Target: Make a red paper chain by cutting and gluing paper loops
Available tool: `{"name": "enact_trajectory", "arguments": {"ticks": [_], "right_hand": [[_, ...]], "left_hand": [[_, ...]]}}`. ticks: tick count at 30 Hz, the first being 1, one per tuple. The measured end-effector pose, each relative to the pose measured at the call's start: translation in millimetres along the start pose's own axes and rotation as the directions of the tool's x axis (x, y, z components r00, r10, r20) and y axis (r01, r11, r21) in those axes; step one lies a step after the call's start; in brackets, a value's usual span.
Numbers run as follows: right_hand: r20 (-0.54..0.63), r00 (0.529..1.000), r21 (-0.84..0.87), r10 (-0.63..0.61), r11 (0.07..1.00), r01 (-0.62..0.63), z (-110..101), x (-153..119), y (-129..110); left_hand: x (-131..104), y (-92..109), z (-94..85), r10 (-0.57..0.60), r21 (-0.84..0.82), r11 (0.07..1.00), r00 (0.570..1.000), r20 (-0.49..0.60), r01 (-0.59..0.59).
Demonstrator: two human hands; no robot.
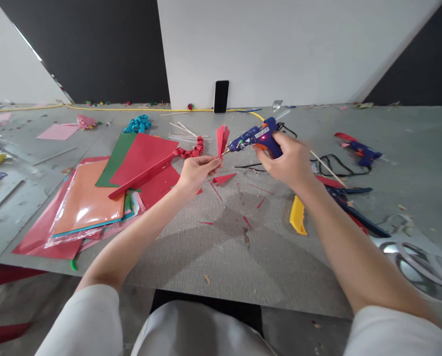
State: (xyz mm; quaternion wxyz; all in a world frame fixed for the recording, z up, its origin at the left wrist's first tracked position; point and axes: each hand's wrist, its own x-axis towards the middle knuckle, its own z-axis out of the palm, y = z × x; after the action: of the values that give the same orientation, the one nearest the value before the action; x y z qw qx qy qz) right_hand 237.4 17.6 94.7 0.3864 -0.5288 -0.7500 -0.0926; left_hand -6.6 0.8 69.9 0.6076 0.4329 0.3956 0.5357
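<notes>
My left hand (202, 170) pinches the lower end of a folded red paper piece (222, 138), which stands up from the fingertips. In my right hand (289, 157) is a blue hot glue gun (256, 136) with a small red light lit on its side. Its metal nozzle points left and meets, or nearly meets, the base of the red paper; contact is too small to tell. Below the hands lie a red paper triangle (224, 179) and several thin red scraps. A curled red paper strip (191, 150) lies just behind my left hand.
Red sheets (145, 153), a green sheet (108, 165) and a plastic-wrapped orange pack (91, 198) lie left. A phone (221, 97) leans against the wall. At right are a yellow cutter (298, 216), pliers-like tools (362, 215) and a second glue gun (365, 152).
</notes>
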Motion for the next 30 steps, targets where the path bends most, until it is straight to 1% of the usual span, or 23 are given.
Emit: {"name": "enact_trajectory", "arguments": {"ticks": [13,26,30], "right_hand": [[0.011,0.999,0.024,0.039,0.999,-0.039,-5,2,2],[-0.025,0.998,-0.004,0.054,0.999,-0.054,-4,1,8],[-0.043,0.997,-0.008,0.064,0.998,-0.064,-4,1,10]], "left_hand": [[0,-1,1.5,-0.001,0.031,1.000,1.000,-0.015,0.002],[-2,1,2.9,0.005,0.024,1.000,1.000,0.005,-0.005],[-3,2,3.3,0.000,0.037,0.999,1.000,-0.012,0.001]]}}
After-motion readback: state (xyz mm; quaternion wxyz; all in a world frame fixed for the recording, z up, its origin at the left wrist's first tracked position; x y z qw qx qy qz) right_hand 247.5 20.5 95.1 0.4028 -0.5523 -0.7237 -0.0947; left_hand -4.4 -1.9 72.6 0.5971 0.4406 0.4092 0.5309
